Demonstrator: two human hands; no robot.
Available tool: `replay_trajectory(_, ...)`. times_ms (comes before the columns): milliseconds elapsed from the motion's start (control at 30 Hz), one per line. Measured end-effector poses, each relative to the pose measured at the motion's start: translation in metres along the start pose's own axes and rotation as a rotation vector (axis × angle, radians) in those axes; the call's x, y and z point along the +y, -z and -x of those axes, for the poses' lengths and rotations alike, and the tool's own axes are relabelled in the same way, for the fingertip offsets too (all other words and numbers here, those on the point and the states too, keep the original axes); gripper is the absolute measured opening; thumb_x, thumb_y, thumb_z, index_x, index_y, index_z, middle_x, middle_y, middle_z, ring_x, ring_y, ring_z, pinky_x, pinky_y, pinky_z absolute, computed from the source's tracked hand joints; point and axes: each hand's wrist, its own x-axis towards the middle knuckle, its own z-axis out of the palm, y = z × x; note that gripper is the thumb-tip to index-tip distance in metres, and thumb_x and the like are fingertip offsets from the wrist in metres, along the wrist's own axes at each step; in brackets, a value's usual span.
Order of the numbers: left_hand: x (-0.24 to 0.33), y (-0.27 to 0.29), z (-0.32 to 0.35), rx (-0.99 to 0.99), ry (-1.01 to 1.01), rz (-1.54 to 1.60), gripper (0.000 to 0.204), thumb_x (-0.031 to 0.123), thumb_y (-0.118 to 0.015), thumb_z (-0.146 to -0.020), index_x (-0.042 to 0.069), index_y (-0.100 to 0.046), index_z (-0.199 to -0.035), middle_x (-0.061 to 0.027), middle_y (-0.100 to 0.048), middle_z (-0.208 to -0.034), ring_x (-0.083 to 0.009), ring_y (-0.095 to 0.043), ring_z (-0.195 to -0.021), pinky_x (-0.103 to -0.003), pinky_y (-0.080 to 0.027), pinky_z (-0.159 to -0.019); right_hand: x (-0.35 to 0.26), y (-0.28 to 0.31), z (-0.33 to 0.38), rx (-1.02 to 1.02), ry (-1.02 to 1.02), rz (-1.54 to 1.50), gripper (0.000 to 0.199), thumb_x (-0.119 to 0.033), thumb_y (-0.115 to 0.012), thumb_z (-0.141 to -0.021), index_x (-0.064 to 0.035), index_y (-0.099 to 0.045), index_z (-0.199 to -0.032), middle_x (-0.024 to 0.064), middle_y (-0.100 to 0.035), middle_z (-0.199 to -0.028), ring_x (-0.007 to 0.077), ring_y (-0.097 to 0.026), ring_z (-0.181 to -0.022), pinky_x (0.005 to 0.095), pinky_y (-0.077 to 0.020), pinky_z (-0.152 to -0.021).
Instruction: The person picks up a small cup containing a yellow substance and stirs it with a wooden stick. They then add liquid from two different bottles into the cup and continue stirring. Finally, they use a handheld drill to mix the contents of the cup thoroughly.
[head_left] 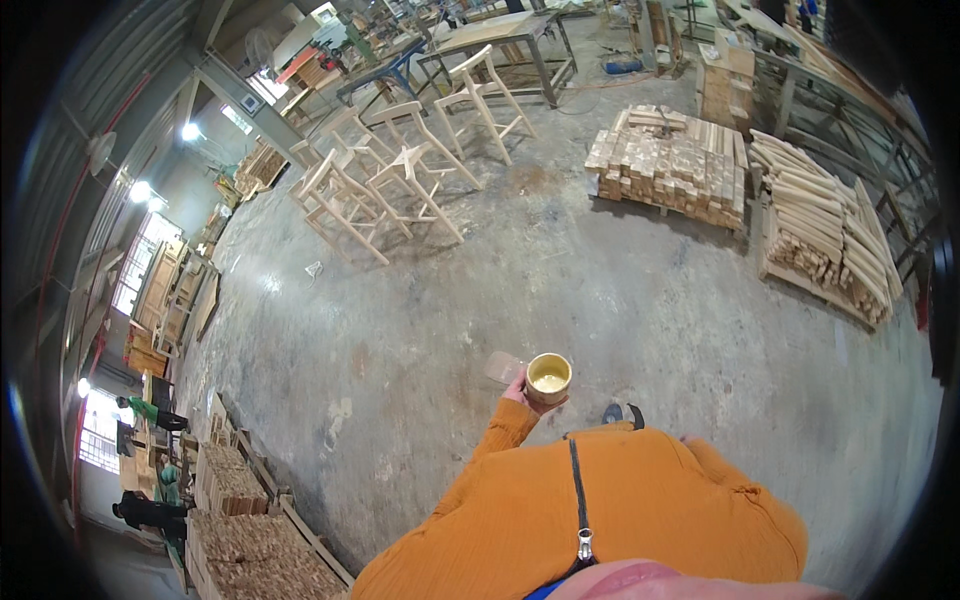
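Observation:
My left hand (517, 389) is wrapped round a small round cup (549, 360), held out in front of my body with its mouth up. The cup's inside is pale yellow, and I cannot make out whether liquid lies at its bottom. Beside the fingers a flat, translucent pinkish piece (503, 367) sticks out to the left; its kind is unclear. The right arm, in an orange sleeve (745, 490), hangs at my side. Only a sliver of skin from my right hand (688, 438) shows past the sleeve, with its fingers hidden.
Several bare wooden chair frames (405, 165) stand ahead on the concrete floor (480, 290). Stacked wood blocks (665, 160) and a pallet of wooden sticks (820, 220) lie to the right. At the left are more wood stacks (255, 555) and people (150, 512) near windows. Workbenches (500, 35) stand at the back.

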Motion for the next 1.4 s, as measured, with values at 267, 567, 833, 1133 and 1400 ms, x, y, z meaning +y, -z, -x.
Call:
replay_trajectory(267,0.164,0.001,-0.083,0.225,-0.413,0.337,0.046,0.038,-0.035,-0.09,0.01,-0.041,-0.127,-0.0146,-0.035,-0.134,-0.0364,-0.037,-0.12,-0.061,-0.037,-0.091,-0.208,0.21,-0.25,0.156,0.289,0.087,0.024,-0.02,-0.054,-0.071,-0.0012,-0.063,-0.083,0.0111,-0.061,-0.064,0.0214,-0.058,-0.051,0.0347,-0.0473,-0.05)
replay_trajectory(567,0.333,-0.004,-0.196,0.478,-0.499,0.45,0.05,0.039,-0.035,-0.091,0.012,-0.034,-0.132,-0.0106,-0.023,-0.142,-0.034,-0.023,-0.129,-0.063,-0.028,-0.096,-0.434,0.294,-0.394,0.068,0.317,-0.207,0.027,-0.022,-0.057,-0.073,-0.0023,-0.063,-0.09,0.0112,-0.062,-0.069,0.0211,-0.059,-0.058,0.0335,-0.0487,-0.056)
replay_trajectory(833,0.538,-0.175,-0.414,0.187,-0.159,0.143,0.044,0.035,-0.038,-0.09,0.012,-0.042,-0.127,-0.0134,-0.038,-0.134,-0.0353,-0.035,-0.123,-0.062,-0.028,-0.097,-0.43,0.319,-0.45,-0.052,-0.001,-0.308,0.025,-0.024,-0.057,-0.075,-0.0029,-0.065,-0.087,0.012,-0.064,-0.074,0.0202,-0.062,-0.062,0.0328,-0.0497,-0.061)
replay_trajectory(1133,0.627,-0.305,-0.629,0.087,0.058,0.13,0.051,0.047,-0.039,-0.088,0.017,-0.039,-0.129,-0.0139,-0.033,-0.137,-0.0366,-0.031,-0.125,-0.065,-0.029,-0.092,-0.474,0.424,-0.56,0.04,-0.171,-0.238,0.021,-0.019,-0.053,-0.078,-0.0004,-0.062,-0.078,0.013,-0.06,-0.062,0.0222,-0.058,-0.052,0.0366,-0.0469,-0.052)
replay_trajectory(1400,0.72,-0.356,-0.762,0.141,-0.271,0.086,0.051,0.043,-0.038,-0.087,0.004,-0.05,-0.117,-0.0119,-0.053,-0.12,-0.0284,-0.051,-0.11,-0.042,-0.039,-0.096,-0.599,0.632,-0.804,0.284,0.081,-0.275,0.017,-0.018,-0.054,-0.078,-0.0018,-0.06,-0.077,0.0058,-0.056,-0.059,0.0144,-0.052,-0.047,0.0298,-0.0431,-0.045)
